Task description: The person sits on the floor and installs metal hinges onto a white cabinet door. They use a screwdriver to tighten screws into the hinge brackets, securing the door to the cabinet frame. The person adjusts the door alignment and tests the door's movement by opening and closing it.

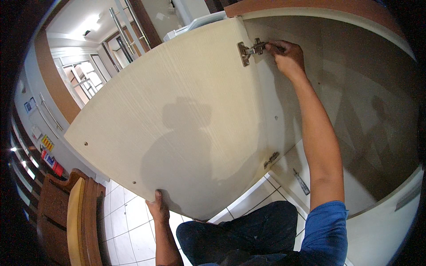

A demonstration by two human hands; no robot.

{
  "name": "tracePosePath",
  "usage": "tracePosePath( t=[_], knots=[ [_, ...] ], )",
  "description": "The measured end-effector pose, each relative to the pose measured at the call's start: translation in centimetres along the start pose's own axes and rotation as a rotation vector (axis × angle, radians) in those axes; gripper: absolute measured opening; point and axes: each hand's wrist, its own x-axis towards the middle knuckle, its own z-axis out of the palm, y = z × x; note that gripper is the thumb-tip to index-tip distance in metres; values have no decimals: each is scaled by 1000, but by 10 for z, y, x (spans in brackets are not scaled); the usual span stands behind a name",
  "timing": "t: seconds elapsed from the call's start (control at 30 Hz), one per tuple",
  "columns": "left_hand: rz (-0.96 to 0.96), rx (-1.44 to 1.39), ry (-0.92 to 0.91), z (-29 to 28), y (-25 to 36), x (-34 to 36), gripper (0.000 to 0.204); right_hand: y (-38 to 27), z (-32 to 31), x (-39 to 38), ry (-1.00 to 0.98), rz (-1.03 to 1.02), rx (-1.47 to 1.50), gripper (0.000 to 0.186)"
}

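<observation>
A pale wood-grain cabinet door (199, 84) stands swung open before me. My left hand (158, 208) grips its lower edge, thumb on the inner face and fingers hidden behind. Up at the cabinet's side wall, my right hand (288, 57) is closed with its fingertips against the end of the upper metal hinge (251, 51); whatever they pinch there is hidden. That hinge links door and wall. A lower hinge (271, 160) sits near the door's bottom corner. On the cabinet floor lies a screwdriver (302, 182) with a greyish handle.
The cabinet interior (355, 88) opens on the right under a brown top (310, 8). A wooden bench (71, 217) with a yellow cushion stands at lower left on white floor tiles (128, 217). A red fire extinguisher (53, 163) is at the far left.
</observation>
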Motion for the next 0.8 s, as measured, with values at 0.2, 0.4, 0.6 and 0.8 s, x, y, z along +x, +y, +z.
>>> tracePosePath(
  t=[0.2, 0.4, 0.6, 0.8],
  knots=[
    [-20, 33, 84, 8, 10, -6, 88, -3, 1, -1, 35, -15, -26, 29],
    [-46, -25, 85, 5, 5, -3, 68, -7, 3, -1, 53, -52, 95, 27],
    [-77, 9, 43, -5, -6, 3, 60, 9, 8, -4, 98, -172, 22, 20],
    [-30, -35, 104, 0, -3, -2, 74, 9, 7, -6, 58, -122, 59, 19]
  ],
)
